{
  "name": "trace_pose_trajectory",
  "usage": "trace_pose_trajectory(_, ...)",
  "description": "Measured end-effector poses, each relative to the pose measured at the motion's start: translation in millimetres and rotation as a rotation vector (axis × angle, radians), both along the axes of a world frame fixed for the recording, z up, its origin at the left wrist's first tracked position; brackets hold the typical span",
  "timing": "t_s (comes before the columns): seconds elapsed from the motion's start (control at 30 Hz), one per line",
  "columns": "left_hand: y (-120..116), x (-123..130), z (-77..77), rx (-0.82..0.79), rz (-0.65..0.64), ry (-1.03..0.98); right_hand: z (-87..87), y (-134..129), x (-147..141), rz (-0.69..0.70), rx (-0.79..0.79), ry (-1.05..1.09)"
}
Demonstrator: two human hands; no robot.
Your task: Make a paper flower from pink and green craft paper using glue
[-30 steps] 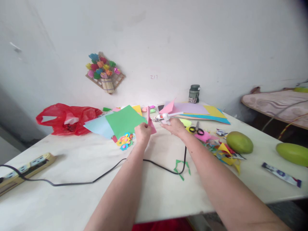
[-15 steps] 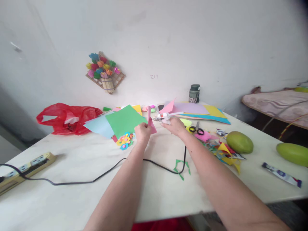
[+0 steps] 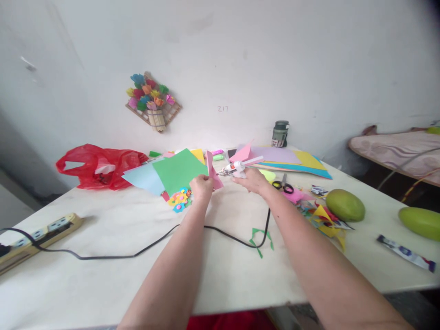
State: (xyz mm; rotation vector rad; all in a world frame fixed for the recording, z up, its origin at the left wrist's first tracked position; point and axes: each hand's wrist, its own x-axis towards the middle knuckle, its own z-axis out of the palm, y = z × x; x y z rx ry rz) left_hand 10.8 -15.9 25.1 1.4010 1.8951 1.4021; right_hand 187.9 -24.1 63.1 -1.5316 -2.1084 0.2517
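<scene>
My left hand [image 3: 202, 187] is closed on a folded piece of pink paper [image 3: 212, 172], held upright above the table. In my right hand [image 3: 252, 180] is a white glue gun [image 3: 237, 168], a white glue stick poking from its back. The metal nozzle points left at the pink paper, very close to it; I cannot tell whether they touch. Green paper [image 3: 180, 170] lies just beyond my left hand, over light blue paper [image 3: 142, 176]. Several colourful paper flowers [image 3: 179, 199] sit beside my left wrist. A black cord [image 3: 233, 237] runs under my forearms.
Scissors [image 3: 283, 184], paper scraps [image 3: 323, 217] and two green mangoes [image 3: 345, 205] are on the right, near a tube [image 3: 405, 253]. Stacked coloured sheets [image 3: 311, 161] and a dark bottle [image 3: 280, 134] stand behind. A red plastic bag [image 3: 85, 167] and a power strip [image 3: 44, 238] are left.
The pink paper has tilted and shifted slightly left in my left hand. The glue gun stays close to it. The whole view has moved a little.
</scene>
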Motion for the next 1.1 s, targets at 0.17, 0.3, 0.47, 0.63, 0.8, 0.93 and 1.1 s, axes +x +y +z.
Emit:
trace_pose_trajectory(0.17,0.9,-1.3,-0.2,0.008,0.011,-0.014,1.8,-1.4,1.8,0.05,-0.049,0.015)
trace_pose_trajectory(0.3,3.0,-3.2,-2.0,0.023,0.019,-0.009,4.9,-3.8,3.6,0.069,-0.084,0.023)
trace_pose_trajectory(0.47,2.6,-3.9,-2.4,0.01,0.01,0.01,5.9,-3.7,4.2,0.053,-0.1,0.032)
trace_pose_trajectory(0.63,0.6,-0.2,-0.6,0.026,0.006,0.082,5.1,-2.7,0.6,0.027,-0.047,0.017)
trace_pose_trajectory(0.8,-1.2,4.8,0.7,0.055,-0.038,0.09,-1.0,2.8,1.5,-0.007,-0.025,0.06)
trace_pose_trajectory(0.93,-2.0,5.8,1.4,0.065,-0.05,0.071,-4.1,5.8,4.6,0.021,-0.062,0.127)
trace_pose_trajectory(1.1,-1.3,3.5,1.2,0.078,-0.016,0.045,-1.1,1.1,5.8,0.083,-0.216,0.294)
